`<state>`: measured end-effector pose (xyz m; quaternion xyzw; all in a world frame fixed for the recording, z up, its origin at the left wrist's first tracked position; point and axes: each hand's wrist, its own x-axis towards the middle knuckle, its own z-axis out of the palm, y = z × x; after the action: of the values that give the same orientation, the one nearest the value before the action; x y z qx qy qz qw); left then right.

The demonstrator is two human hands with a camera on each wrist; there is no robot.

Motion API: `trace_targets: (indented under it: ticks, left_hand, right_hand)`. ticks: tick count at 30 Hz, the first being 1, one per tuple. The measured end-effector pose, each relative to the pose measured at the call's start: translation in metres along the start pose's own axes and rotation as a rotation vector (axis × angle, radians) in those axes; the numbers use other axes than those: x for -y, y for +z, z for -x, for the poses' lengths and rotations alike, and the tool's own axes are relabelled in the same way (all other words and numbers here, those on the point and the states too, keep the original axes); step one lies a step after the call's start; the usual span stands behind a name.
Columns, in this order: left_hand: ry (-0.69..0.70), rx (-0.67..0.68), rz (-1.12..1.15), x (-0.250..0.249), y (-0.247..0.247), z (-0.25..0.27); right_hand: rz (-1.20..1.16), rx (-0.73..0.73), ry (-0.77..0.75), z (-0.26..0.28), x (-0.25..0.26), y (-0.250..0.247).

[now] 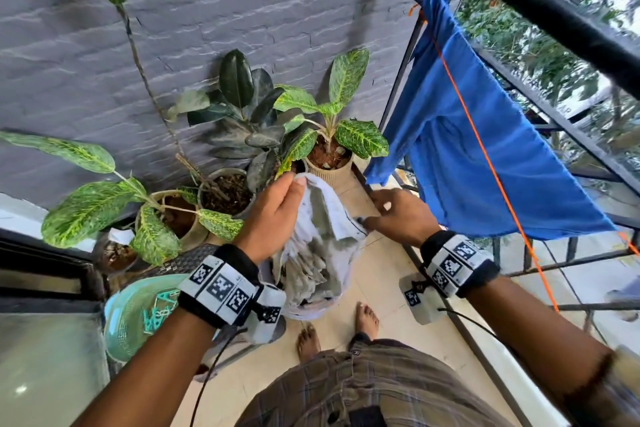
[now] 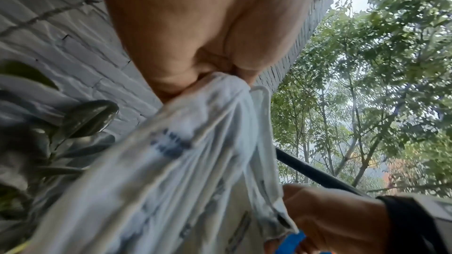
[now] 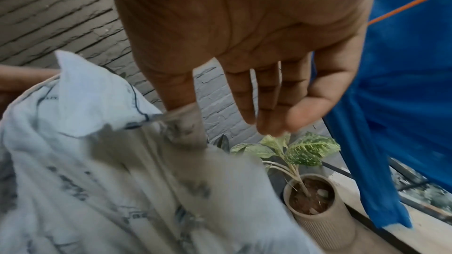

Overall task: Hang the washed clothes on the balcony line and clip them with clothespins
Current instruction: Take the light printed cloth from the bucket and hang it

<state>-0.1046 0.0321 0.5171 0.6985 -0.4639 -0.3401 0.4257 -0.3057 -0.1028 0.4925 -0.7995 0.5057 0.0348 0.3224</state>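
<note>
Balcony, grey brick wall behind. I see the left hand gripping the white garment; the right hand pinches its edge. Orange line runs up-right, nearer the right hand.

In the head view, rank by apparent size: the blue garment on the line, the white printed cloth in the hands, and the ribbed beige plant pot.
1. blue garment, clearly the largest.
2. white printed cloth, bunched, held by the left hand and right hand.
3. ribbed beige pot, smallest, partly hidden and farther away.

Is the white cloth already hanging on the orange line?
No, the white cloth is bunched in the left hand, beside the orange line that carries only the blue garment.
</note>
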Motion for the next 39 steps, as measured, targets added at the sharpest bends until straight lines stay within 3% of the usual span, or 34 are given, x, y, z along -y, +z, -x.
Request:
trace_targets:
  ticks: [5, 9, 15, 18, 21, 25, 27, 31, 37, 39]
  left_hand:
    - [0.108, 0.059, -0.022, -0.012, -0.007, -0.01]
    - [0.15, 0.113, -0.044, -0.019, -0.003, -0.01]
    - [0.075, 0.184, 0.107, -0.015, -0.008, -0.003]
    - [-0.083, 0.303, -0.179, 0.007, -0.017, 0.003]
    - [-0.19, 0.365, -0.562, 0.025, -0.006, 0.011]
    - [-0.305, 0.449, -0.238, 0.045, 0.016, 0.023]
    - [-0.295, 0.485, -0.216, 0.05, 0.023, 0.029]
    - [-0.279, 0.431, -0.137, 0.056, 0.022, 0.034]
    - [-0.151, 0.401, -0.201, 0.043, 0.006, 0.032]
    - [-0.103, 0.443, -0.369, 0.034, 0.003, 0.034]
  right_hand:
    - [-0.618, 0.14, -0.339, 0.008, 0.01, -0.003]
    - [-0.606, 0.226, -0.44, 0.009, 0.021, 0.007]
    - [-0.613, -0.004, -0.425, 0.005, 0.022, 0.019]
    - [-0.74, 0.086, -0.381, 0.009, 0.019, 0.008]
    - [-0.665, 0.19, -0.452, 0.015, 0.027, -0.004]
    - [-0.661, 0.277, -0.551, 0.022, 0.05, -0.022]
    - [-0.648, 0.266, -0.57, 0.023, 0.058, -0.033]
    - [-0.565, 0.207, -0.57, 0.024, 0.048, -0.056]
    - [-0.375, 0.133, -0.379, 0.03, -0.021, -0.07]
    - [-0.252, 0.134, -0.347, 0.041, -0.037, -0.071]
